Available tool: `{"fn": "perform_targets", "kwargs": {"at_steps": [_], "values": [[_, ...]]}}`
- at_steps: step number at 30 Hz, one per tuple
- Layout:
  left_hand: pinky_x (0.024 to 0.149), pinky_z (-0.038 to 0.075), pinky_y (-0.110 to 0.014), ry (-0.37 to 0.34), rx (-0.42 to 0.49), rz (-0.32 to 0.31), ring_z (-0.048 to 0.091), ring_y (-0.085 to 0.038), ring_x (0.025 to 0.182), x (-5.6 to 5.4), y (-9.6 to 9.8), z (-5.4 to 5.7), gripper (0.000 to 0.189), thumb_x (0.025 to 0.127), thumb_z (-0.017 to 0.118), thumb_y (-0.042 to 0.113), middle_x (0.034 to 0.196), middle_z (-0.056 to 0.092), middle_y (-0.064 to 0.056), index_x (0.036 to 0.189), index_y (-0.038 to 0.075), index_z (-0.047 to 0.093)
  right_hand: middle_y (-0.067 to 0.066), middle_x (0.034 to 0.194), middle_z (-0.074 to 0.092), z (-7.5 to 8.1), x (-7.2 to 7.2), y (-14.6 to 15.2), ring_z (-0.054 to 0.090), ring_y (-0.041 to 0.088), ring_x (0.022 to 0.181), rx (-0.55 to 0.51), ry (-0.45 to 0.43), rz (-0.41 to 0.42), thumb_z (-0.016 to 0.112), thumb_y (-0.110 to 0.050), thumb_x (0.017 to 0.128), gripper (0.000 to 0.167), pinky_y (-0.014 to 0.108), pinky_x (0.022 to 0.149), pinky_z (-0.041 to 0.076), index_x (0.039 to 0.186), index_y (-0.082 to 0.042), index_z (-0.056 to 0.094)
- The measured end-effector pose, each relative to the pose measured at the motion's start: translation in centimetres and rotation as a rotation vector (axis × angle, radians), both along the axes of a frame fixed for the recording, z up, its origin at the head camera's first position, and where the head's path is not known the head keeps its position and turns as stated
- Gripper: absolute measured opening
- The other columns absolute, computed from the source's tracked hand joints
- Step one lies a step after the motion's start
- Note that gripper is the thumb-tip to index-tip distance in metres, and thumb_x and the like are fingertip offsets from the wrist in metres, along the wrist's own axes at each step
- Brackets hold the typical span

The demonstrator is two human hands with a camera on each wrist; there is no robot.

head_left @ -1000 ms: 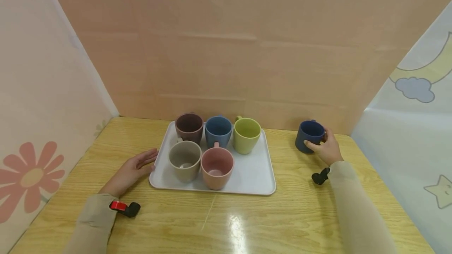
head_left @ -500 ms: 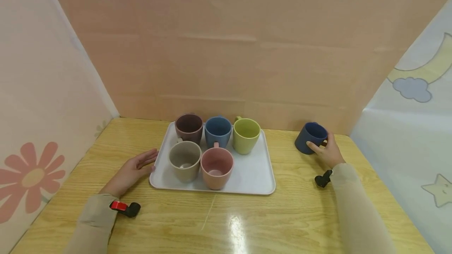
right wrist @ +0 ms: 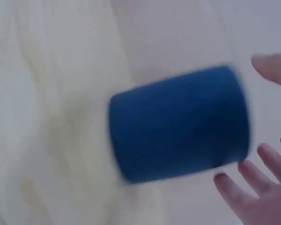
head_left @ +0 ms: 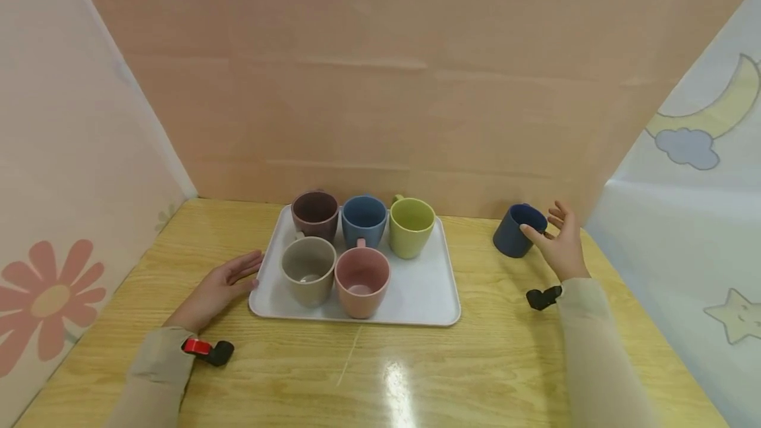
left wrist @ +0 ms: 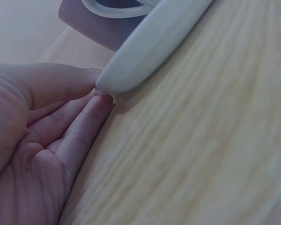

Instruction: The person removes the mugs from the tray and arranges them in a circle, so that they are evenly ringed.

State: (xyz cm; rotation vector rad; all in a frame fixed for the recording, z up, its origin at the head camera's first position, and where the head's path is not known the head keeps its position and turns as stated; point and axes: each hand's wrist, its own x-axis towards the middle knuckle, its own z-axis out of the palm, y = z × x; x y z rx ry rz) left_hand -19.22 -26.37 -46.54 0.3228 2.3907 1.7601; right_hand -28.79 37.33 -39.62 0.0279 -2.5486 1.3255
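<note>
My left hand [head_left: 208, 290] rests at the left edge of the white tray [head_left: 423, 292]. In the left wrist view, its thumb and fingertips touch the tray rim [left wrist: 145, 51], with the fingers fairly straight. On the tray stand a dark purple-brown mug [head_left: 315, 218], a blue mug [head_left: 364, 222], a green mug [head_left: 410, 233], a beige-grey mug [head_left: 308, 276] and a pink mug [head_left: 362, 286]. A navy mug [head_left: 512, 238] stands on the table right of the tray. Beside it, my right hand [head_left: 561, 243] has its fingers spread; the right wrist view shows no grip on the navy mug [right wrist: 180, 124].
The wooden table [head_left: 285, 375] runs up to a tan back wall [head_left: 380, 84]. Patterned side panels bound it, one with a flower [head_left: 52, 301] on the left, one with a moon and cloud [head_left: 686, 147] on the right. Both wrists wear black cameras.
My right hand has let go of the navy mug, spread its fingers and drawn slightly right. The mug shows a small tilt compared with a second ago. The left hand stays at the tray.
</note>
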Motion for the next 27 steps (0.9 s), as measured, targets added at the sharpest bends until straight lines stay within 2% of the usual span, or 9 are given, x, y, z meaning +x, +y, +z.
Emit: {"fn": "perform_targets", "kwargs": {"at_steps": [6,8,10,13,15,18,22,25,27], "values": [[0.097,0.037,-0.006,0.001,-0.009,0.006,0.04,-0.022,0.143,0.2,-0.2,0.1,0.069,0.103,0.062,0.021,0.157,0.037,-0.025,0.158,-0.003,0.028,0.027,0.14,0.042,1.5,1.3,-4.7,0.043,0.04,0.13,0.087,0.313,-0.097,0.065,-0.014,0.098,0.066,0.058,0.107,0.04,0.154,-0.001,0.032],[0.097,0.037,-0.006,-0.005,-0.006,0.01,0.04,-0.019,0.143,0.1,-0.3,-0.1,0.069,0.103,0.062,0.022,0.158,0.037,-0.024,0.158,-0.002,0.028,0.026,0.134,0.046,1.5,1.6,-6.4,0.048,0.035,0.125,0.075,0.374,-0.081,0.064,-0.008,0.097,0.059,0.052,0.104,0.045,0.15,0.001,0.038],[0.098,0.037,-0.006,-0.009,0.0,0.011,0.041,-0.02,0.142,0.1,-0.3,-0.3,0.069,0.103,0.062,0.022,0.158,0.037,-0.024,0.158,-0.002,0.028,0.022,0.131,0.048,1.3,1.9,-8.1,0.051,0.028,0.12,0.022,0.386,-0.036,0.063,-0.005,0.097,0.055,0.041,0.102,0.049,0.147,0.002,0.041],[0.098,0.037,-0.006,-0.015,-0.005,0.017,0.04,-0.024,0.143,-0.1,-0.3,-0.5,0.068,0.103,0.062,0.022,0.157,0.039,-0.022,0.158,-0.001,0.029,0.017,0.132,0.048,1.0,2.1,-10.4,0.051,0.02,0.118,-0.099,0.336,0.042,0.064,-0.005,0.097,0.053,0.024,0.098,0.05,0.145,0.001,0.042],[0.098,0.037,-0.006,-0.01,-0.01,0.014,0.039,-0.03,0.143,-0.2,-0.3,-0.6,0.068,0.103,0.062,0.023,0.157,0.039,-0.022,0.158,-0.001,0.029,0.014,0.136,0.047,0.9,2.3,-11.6,0.051,0.02,0.121,-0.177,0.278,0.087,0.065,-0.006,0.097,0.055,0.02,0.097,0.049,0.146,-0.001,0.041],[0.098,0.037,-0.006,-0.008,-0.006,0.013,0.036,-0.035,0.144,-0.4,-0.2,-0.6,0.068,0.103,0.063,0.023,0.157,0.04,-0.02,0.158,0.0,0.03,0.013,0.141,0.045,0.9,2.3,-13.1,0.048,0.028,0.129,-0.238,0.19,0.15,0.069,-0.008,0.096,0.061,0.031,0.103,0.048,0.149,-0.003,0.039],[0.098,0.038,-0.007,0.003,0.011,-0.003,0.036,-0.039,0.144,-0.6,-0.1,-0.6,0.068,0.103,0.062,0.022,0.157,0.039,-0.022,0.158,-0.001,0.029,0.017,0.147,0.043,0.7,1.9,-14.9,0.043,0.035,0.137,-0.255,0.075,0.231,0.077,-0.009,0.091,0.075,0.05,0.11,0.043,0.153,-0.003,0.034],[0.098,0.038,-0.007,0.02,0.006,-0.004,0.038,-0.036,0.143,-0.4,-0.2,-0.6,0.067,0.103,0.062,0.021,0.157,0.039,-0.024,0.157,-0.003,0.029,0.02,0.151,0.041,0.0,1.4,-16.4,0.039,0.035,0.14,-0.249,-0.003,0.264,0.082,-0.009,0.086,0.085,0.052,0.112,0.04,0.155,-0.003,0.032],[0.098,0.037,-0.007,0.031,-0.006,0.001,0.043,-0.027,0.141,-0.2,-0.3,-0.6,0.067,0.103,0.062,0.02,0.156,0.039,-0.025,0.157,-0.004,0.03,0.021,0.154,0.038,-0.5,1.1,-17.4,0.036,0.035,0.143,-0.237,-0.042,0.278,0.083,-0.011,0.086,0.089,0.051,0.114,0.038,0.156,-0.003,0.029]]}}
